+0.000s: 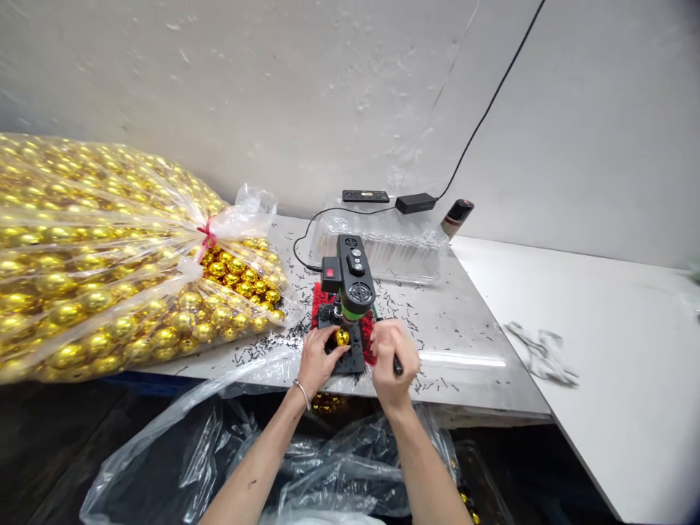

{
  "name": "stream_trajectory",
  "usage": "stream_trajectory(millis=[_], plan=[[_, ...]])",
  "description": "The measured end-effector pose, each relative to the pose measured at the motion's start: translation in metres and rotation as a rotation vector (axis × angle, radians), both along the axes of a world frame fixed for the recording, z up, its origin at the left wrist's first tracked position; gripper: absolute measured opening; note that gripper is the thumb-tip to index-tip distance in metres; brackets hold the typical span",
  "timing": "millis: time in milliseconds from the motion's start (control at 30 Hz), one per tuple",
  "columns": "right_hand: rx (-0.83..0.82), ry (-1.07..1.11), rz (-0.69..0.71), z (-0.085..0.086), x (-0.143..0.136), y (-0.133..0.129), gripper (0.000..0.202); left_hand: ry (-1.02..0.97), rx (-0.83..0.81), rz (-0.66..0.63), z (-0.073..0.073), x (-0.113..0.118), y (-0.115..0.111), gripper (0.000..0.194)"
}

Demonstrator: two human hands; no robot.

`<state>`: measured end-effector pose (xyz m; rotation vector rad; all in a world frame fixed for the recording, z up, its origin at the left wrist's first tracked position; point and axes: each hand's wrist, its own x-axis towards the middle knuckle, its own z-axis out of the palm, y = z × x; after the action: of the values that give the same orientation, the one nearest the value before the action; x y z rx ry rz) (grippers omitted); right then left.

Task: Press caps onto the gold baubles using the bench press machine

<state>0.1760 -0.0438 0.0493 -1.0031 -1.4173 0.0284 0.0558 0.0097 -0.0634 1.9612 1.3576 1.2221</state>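
A small black bench machine [355,273] with a green ring under its head stands at the middle of the table on a red mat [318,297]. Beneath the head, my left hand [319,359] holds a gold ball [342,337] between thumb and fingers, above the machine's black base [354,359]. On the machine's right side, my right hand [392,359] is wrapped round a black lever handle [398,367], whose end sticks out below the fingers.
Large clear bags of gold balls [82,292] fill the left side. Behind the machine are clear plastic trays [383,244], a black adapter [415,203] and a dark can [457,217]. Gloves [542,353] lie right. Clear plastic sheeting [339,467] hangs below the table edge.
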Motion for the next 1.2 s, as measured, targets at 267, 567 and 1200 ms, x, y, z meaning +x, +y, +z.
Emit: stream_trajectory(millis=[267,567,1200], plan=[[-0.067,-0.018,0.027,0.019,0.001,-0.003,0.031,0.081,0.045,-0.246,0.011,-0.036,-0.085,0.034],[-0.022,0.001,0.018,0.005,-0.003,-0.002,0.031,0.403,0.095,0.199,0.052,-0.079,0.013,0.028],[0.004,-0.058,0.006,0.0,-0.002,-0.004,0.026,-0.128,-0.359,0.155,0.076,-0.087,0.055,0.048]])
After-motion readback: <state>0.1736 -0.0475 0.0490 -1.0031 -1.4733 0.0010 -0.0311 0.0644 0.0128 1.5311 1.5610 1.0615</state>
